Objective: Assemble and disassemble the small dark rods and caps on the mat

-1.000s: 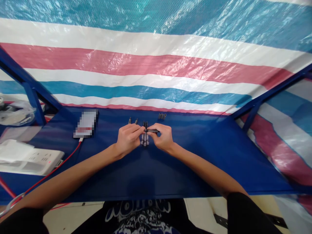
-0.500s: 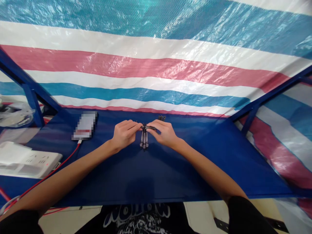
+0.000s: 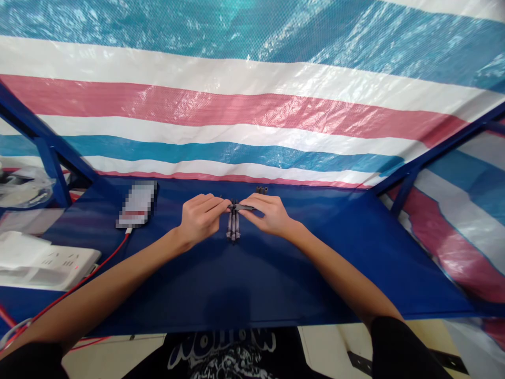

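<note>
My left hand [image 3: 202, 217] is closed in a pinch, its fingertips at a small dark part that I cannot make out. Facing it, my right hand [image 3: 269, 215] pinches a thin, dark tapered piece [image 3: 246, 207] whose tip points left, close to the left fingertips. Just below the fingertips lie several slim, greyish see-through sticks with dark ends [image 3: 233, 227], side by side and pointing toward me; they look like pen barrels. Behind my right hand, several short dark tubes [image 3: 261, 189] stick out, partly hidden by it.
A phone [image 3: 137, 204] on a red charging cable [image 3: 112, 253] lies to the left on the blue table [image 3: 276, 284]. Nearer me on that side is a white power strip [image 3: 59, 263]. Striped sheeting [image 3: 252, 113] hangs behind, with blue frame bars [image 3: 406, 192] at both sides.
My right hand has shifted slightly to the right, showing more of the dark tapered piece. The left hand stays almost in place.
</note>
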`<state>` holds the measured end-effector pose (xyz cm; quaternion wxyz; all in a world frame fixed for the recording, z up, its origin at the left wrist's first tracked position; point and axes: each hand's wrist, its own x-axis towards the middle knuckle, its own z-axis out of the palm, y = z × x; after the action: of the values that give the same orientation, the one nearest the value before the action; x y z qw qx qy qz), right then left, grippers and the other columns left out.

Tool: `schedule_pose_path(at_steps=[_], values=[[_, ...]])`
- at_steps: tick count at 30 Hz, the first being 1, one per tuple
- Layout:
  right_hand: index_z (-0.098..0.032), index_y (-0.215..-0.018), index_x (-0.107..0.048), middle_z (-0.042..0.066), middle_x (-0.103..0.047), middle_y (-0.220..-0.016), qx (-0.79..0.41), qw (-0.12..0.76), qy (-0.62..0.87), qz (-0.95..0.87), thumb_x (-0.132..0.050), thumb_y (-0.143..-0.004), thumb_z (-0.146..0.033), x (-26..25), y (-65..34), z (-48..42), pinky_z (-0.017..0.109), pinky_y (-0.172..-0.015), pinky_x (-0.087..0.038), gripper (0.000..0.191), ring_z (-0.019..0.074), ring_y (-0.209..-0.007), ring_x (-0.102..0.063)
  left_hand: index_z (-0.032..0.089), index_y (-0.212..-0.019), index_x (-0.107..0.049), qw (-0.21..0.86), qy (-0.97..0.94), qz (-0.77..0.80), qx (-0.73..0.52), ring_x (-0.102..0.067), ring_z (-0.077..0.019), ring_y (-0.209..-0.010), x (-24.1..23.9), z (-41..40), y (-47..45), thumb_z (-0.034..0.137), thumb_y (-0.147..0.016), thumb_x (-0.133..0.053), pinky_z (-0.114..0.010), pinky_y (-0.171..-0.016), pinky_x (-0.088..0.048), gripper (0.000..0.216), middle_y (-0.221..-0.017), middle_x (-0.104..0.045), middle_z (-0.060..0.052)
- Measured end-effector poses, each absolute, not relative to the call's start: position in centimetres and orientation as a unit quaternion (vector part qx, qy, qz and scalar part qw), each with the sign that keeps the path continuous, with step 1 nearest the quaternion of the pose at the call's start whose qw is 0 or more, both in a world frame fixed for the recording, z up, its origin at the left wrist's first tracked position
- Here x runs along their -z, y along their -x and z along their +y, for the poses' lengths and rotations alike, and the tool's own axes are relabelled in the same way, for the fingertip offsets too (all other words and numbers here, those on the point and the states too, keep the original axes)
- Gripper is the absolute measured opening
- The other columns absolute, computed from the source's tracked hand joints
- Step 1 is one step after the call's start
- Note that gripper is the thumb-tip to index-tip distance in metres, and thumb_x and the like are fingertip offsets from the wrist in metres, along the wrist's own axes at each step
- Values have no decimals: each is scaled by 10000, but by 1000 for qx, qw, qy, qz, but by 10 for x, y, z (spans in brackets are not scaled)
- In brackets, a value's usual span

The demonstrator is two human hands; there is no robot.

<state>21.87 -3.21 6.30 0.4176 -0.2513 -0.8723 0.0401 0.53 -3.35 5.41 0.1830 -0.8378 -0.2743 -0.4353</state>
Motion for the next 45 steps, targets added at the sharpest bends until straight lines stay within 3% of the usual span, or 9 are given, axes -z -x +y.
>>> schedule_pose_path(at_steps=[7,16,25,31,35,39,45], values=[[-153,-916,-658,65,-684,-831,-37,414,225,-881,-514,-913,-220,-64,-214,-40,243,-654,-528,159,127,-717,-631,185,-897,-636,182,832,-241,465,-599,-106,-601,-59,-45,-13,69,-846,-493,-251,-585,-449,192,-758,-707,-7],[-137,-1022,-676,72,-714,-889,5,381,262,-887,-505,-946,-285,-61,-222,-29,253,-697,-539,239,143,-761,-663,179,-901,-645,206,855,-272,392,-605,-108,-624,-62,-31,-4,120,-876,-512,-243,-582,-445,147,-765,-707,-5],[-155,-938,-696,52,-721,-835,-22,379,297,-876,-524,-938,-299,-56,-222,-29,240,-671,-497,224,138,-720,-655,169,-904,-646,191,873,-269,359,-620,-115,-653,-61,-30,-4,167,-906,-497,-238,-601,-464,149,-777,-701,-16],[-147,-938,-653,73,-655,-908,-83,297,343,-887,-460,-962,-343,-63,-223,-24,264,-747,-469,277,155,-800,-604,172,-892,-659,194,873,-297,335,-623,-125,-660,-65,-25,1,170,-916,-470,-244,-617,-472,190,-770,-700,-19],[-148,-956,-617,59,-606,-871,-105,262,311,-908,-380,-985,-310,-65,-226,-23,255,-721,-443,288,143,-765,-559,172,-890,-670,158,879,-302,333,-639,-134,-704,-64,-22,3,192,-926,-463,-247,-653,-486,211,-802,-707,-27],[-153,-810,-593,27,-545,-738,-85,268,280,-918,-365,-983,-311,-64,-228,-25,236,-626,-389,327,119,-644,-475,177,-902,-682,103,893,-294,324,-646,-138,-738,-65,-19,5,241,-945,-438,-238,-659,-484,256,-824,-707,-33],[-150,-775,-614,33,-556,-722,-100,277,283,-913,-379,-979,-329,-63,-224,-28,237,-627,-393,360,119,-644,-496,193,-961,-681,48,913,-317,253,-648,-145,-772,-70,-19,10,278,-950,-407,-229,-647,-457,286,-844,-702,-29]])
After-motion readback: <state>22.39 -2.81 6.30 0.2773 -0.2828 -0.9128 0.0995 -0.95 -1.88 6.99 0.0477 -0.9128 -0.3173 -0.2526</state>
